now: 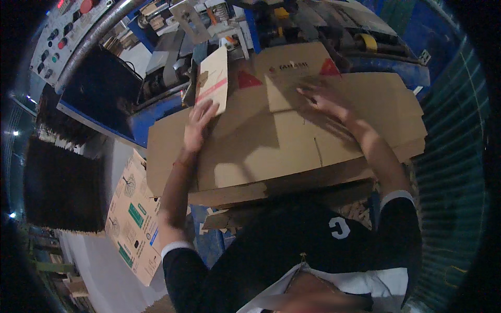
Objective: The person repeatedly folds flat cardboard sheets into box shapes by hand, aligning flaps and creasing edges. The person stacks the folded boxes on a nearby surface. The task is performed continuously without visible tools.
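A stack of flat brown cardboard sheets (245, 141) lies in front of me against the machine. At its far left, a pale cardboard flap (213, 78) with a red stripe stands tilted up. My left hand (198, 125) is closed on the near end of this flap, fingers bent over its edge. Over a printed brown panel (292, 65) with red marks rests my right hand (326, 101), its fingers stretched out and apart. The right palm casts a shadow on the board; whether it presses down I cannot tell.
The machine (334, 31) with rollers and belts runs along the far side. A control panel (57, 47) with buttons is at the far left. A printed cardboard sheet (135, 219) leans at the left, beside dark stacked sheets (62, 182). Green corrugated sheeting (449, 182) borders the right.
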### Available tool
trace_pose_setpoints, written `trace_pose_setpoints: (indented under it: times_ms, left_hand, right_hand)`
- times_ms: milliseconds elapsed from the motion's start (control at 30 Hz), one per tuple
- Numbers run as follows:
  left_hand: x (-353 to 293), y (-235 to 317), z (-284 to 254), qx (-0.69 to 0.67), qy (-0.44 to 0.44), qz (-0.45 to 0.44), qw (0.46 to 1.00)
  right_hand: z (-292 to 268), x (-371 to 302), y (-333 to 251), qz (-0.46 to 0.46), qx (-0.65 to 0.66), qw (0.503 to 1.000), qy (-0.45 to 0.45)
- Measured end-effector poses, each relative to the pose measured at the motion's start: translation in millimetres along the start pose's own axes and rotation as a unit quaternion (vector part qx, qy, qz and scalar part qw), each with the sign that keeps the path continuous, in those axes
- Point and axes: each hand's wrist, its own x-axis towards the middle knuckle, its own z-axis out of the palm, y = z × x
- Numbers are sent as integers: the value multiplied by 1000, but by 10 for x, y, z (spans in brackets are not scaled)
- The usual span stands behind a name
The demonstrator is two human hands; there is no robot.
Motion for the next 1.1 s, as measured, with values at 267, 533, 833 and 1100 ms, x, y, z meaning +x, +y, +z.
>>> trace_pose_setpoints:
  times_ms: [267, 533, 833, 1100]
  left_hand:
    - [595, 192, -214, 111, 93, -60, 988]
    - [-1564, 679, -908, 166, 352, -533, 751]
    - [-1465, 532, -494, 79, 390, -655, 642]
    - [-1093, 696, -970, -39, 387, -534, 751]
  right_hand:
    - [91, 254, -14, 115, -36, 984, 132]
    - [-38, -2191, 507, 492, -90, 762, 411]
    - [55, -2458, 823, 603, 93, 687, 395]
    - [-203, -2069, 1042, 374, 152, 466, 788]
